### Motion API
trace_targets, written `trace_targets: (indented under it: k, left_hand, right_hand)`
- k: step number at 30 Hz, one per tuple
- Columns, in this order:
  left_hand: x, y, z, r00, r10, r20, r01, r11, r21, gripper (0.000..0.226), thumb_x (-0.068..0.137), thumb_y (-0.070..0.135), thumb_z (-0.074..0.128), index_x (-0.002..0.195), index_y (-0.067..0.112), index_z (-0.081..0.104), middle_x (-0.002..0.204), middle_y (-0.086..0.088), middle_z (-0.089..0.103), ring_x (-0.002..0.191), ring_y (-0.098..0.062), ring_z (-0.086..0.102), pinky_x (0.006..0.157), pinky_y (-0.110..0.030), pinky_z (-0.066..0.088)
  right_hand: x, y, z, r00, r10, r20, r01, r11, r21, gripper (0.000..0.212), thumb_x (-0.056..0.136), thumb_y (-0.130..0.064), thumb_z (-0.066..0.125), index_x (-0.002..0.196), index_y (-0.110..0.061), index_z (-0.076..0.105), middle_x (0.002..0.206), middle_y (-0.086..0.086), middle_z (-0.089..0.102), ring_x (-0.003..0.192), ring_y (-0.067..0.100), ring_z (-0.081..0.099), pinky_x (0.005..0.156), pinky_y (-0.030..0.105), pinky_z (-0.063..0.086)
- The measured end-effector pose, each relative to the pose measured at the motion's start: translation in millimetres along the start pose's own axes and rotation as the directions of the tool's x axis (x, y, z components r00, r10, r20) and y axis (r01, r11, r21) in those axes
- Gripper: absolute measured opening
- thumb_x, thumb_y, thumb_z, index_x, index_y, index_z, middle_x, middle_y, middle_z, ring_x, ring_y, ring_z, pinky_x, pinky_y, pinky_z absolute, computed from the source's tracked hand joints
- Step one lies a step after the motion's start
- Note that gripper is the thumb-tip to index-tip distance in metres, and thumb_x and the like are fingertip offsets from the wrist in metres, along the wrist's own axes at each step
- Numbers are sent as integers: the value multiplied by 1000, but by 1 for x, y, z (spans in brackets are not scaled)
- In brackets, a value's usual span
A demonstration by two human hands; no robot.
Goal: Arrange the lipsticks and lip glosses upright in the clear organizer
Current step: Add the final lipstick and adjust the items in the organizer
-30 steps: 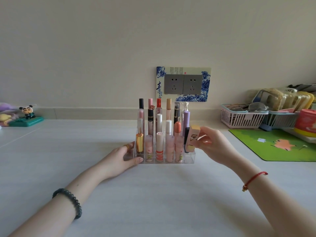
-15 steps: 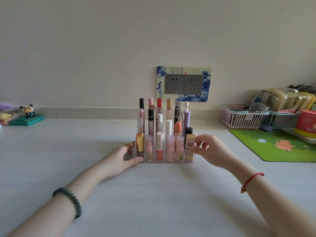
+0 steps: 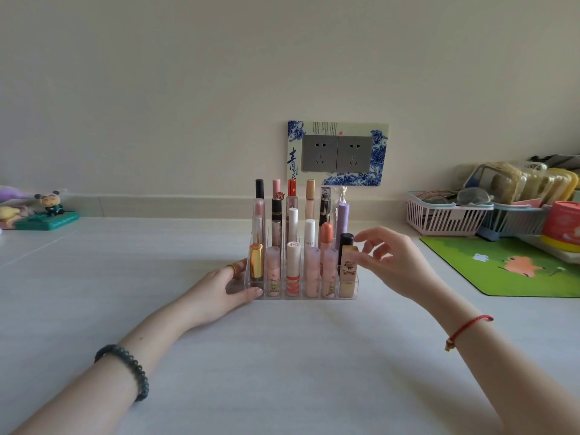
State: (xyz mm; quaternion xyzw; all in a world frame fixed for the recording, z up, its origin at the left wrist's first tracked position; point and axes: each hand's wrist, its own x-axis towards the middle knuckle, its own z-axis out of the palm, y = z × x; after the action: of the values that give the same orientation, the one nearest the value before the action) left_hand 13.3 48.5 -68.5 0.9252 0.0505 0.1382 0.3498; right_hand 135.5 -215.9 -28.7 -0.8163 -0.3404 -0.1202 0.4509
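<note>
One square lipstick [image 3: 348,269] upright, front right in the clear organizer [image 3: 299,297].

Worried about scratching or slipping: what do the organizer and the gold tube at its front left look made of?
The organizer: clear, glossy hard plastic, likely acrylic; tubes show through its walls. The gold tube: mirror-like metallic finish; metal or coated plastic, cannot tell.
</note>
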Motion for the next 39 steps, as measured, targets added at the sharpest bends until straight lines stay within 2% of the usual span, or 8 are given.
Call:
trace_targets:
  k: [6,18,25,28,30,34,37,39]
  left_hand:
    - [0,1,0,1000,4,3,-4,1000,-16,55,81,34,65,131,22,45,131,8,53,120,-5,48,100,-20,35]
    - [0,0,0,1000,-1,-1,1,1000,3,52,81,36,65,128,23,48,130,9,53,120,-6,48,103,-22,35]
    - [-1,2,0,1000,6,15,-5,1000,-22,48,82,34,64,126,27,46,123,16,52,115,-2,49,95,-16,35]
    - [-1,3,0,1000,9,9,-9,1000,-20,43,82,33,64,122,29,47,118,21,49,109,2,48,84,-4,33]
    - [-1,3,0,1000,11,3,-11,1000,-12,46,83,33,64,125,27,47,118,21,49,110,2,48,87,-8,33]
    - [-2,2,-1,1000,13,13,-12,999,-30,47,83,32,63,127,25,47,122,18,52,113,1,49,91,-12,33]
    - [-2,3,0,1000,18,11,-18,999,-32,47,83,32,64,126,25,48,122,18,52,112,2,49,87,-6,33]
    - [-2,3,0,1000,23,9,-22,999,-36,46,83,31,64,126,24,48,123,17,52,113,1,49,89,-9,33]
  right_hand:
    - [-1,-4,1,999,-43,-6,43,997,-66,12,75,-21,69,85,-25,63,71,-12,57,59,7,50,54,7,42]
    - [-1,-4,1,998,-60,-1,60,997,-53,14,77,-18,68,82,-29,63,75,-12,62,62,8,55,55,6,43]
    - [14,-16,-16,976,-87,-198,78,996,-51,10,81,-15,63,88,-19,69,75,-9,63,64,9,55,58,14,45]
    - [26,-24,-20,990,-95,-105,74,979,-192,13,81,-17,63,92,-17,69,79,-5,63,64,2,51,58,9,38]
    - [33,-31,-19,995,-100,12,99,955,-279,15,81,-18,63,95,-15,69,79,-5,61,64,-2,49,59,12,37]
    - [41,-43,-17,984,-33,176,101,913,-396,16,81,-22,63,92,-15,71,87,4,68,73,15,57,69,23,41]
    - [45,-49,-14,978,25,208,71,894,-443,18,81,-25,62,90,-13,72,89,11,70,83,25,63,71,25,46]
    - [47,-51,-12,974,56,220,55,882,-469,22,81,-26,61,90,-10,73,90,14,69,85,28,63,75,29,49]
